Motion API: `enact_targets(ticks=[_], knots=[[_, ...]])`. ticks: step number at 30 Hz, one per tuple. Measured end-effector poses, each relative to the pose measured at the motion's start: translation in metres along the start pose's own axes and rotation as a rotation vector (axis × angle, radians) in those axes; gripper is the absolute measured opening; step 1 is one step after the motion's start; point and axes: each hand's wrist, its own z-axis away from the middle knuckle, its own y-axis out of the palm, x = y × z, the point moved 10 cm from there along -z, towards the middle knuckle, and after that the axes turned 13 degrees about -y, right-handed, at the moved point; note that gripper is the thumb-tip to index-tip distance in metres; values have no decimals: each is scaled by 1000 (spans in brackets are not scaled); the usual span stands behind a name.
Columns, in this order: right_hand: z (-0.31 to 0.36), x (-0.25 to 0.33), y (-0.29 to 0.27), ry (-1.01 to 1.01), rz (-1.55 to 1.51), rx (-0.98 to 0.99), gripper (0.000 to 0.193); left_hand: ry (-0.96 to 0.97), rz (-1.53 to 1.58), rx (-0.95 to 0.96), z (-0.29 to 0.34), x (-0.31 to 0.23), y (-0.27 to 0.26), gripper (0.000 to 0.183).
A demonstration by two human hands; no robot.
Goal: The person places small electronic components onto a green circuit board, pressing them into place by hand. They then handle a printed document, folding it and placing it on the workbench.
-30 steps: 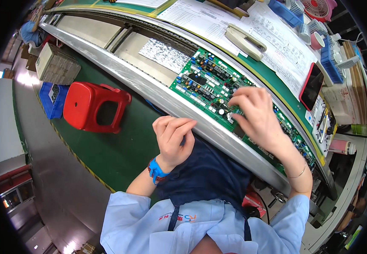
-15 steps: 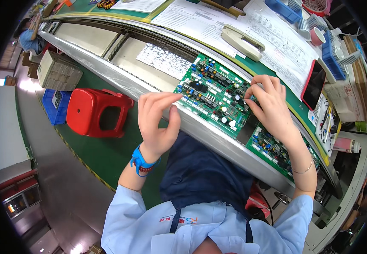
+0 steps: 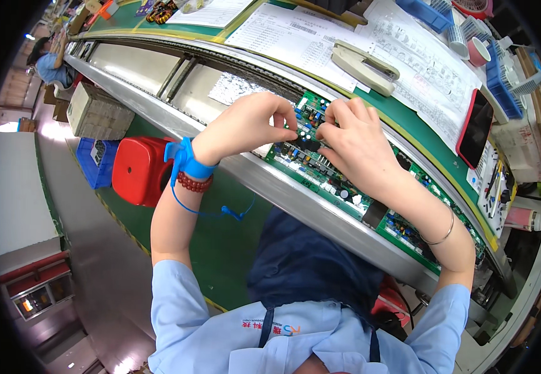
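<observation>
A green circuit board [image 3: 313,177], crowded with small parts, lies on the metal-edged conveyor track in front of me. My left hand [image 3: 251,126] is at the board's left part, thumb and forefinger pinched together over a dark component [image 3: 306,144]. From the right, my right hand [image 3: 359,144] reaches over the same board with its fingers curled in close to the left fingertips. Whatever either hand pinches is too small or hidden to make out. A second green board [image 3: 401,235] lies to the right, partly under my right forearm. A blue wrist strap [image 3: 189,161] with a cord circles my left wrist.
Beyond the track lie printed sheets [image 3: 283,37], a beige stapler [image 3: 365,67] and a red-edged phone [image 3: 475,129]. Blue bins [image 3: 502,93] stand at the far right. On the floor at left are a red stool [image 3: 136,171] and a blue crate [image 3: 96,163].
My left hand has moved right and away from me, from the board's near-left edge onto its parts. My right hand has shifted left, so the two hands are now close together.
</observation>
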Motion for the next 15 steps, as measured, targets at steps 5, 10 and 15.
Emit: enact_targets(ticks=[5, 10, 15], knots=[[1, -1, 3, 8, -19, 4, 16, 63, -12, 85, -11, -1, 13, 12], [3, -5, 8, 19, -45, 18, 15, 47, -71, 132, -17, -6, 19, 12], [8, -8, 10, 36, -78, 18, 18, 67, -65, 181, -20, -12, 29, 11]])
